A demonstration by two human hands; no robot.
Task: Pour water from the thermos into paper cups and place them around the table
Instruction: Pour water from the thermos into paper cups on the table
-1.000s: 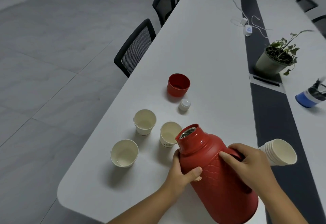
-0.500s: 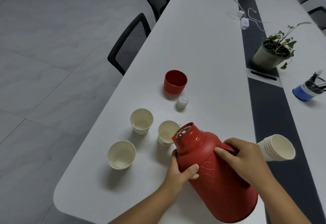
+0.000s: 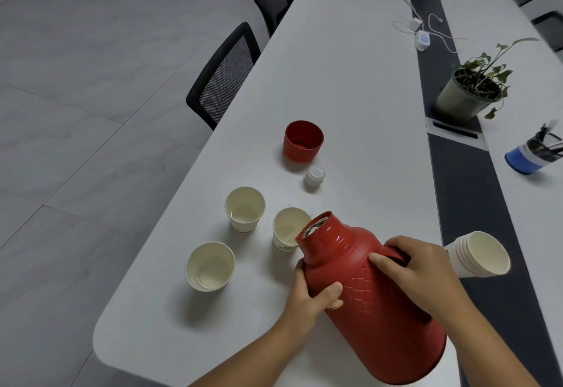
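Note:
A red thermos (image 3: 377, 310) is tilted to the left, its open mouth right over the rim of a paper cup (image 3: 285, 229). My left hand (image 3: 309, 298) grips the thermos body just below the neck. My right hand (image 3: 417, 274) holds its handle on the upper side. Two more paper cups stand upright on the white table (image 3: 350, 82): one (image 3: 244, 208) further back and one (image 3: 210, 266) nearer the table's left edge, both with a little water in the bottom. A stack of paper cups (image 3: 478, 254) lies on its side right of my right hand.
The thermos's red lid cup (image 3: 303, 140) and white stopper (image 3: 315, 175) stand behind the cups. A potted plant (image 3: 470, 94), a blue pen holder (image 3: 530, 155), and a charger with cables (image 3: 422, 37) are further back. Black mesh chairs (image 3: 225, 77) line the left edge.
The thermos has tipped a little further, bringing its mouth down over the middle cup's rim. Both hands keep their hold. The view has shifted slightly.

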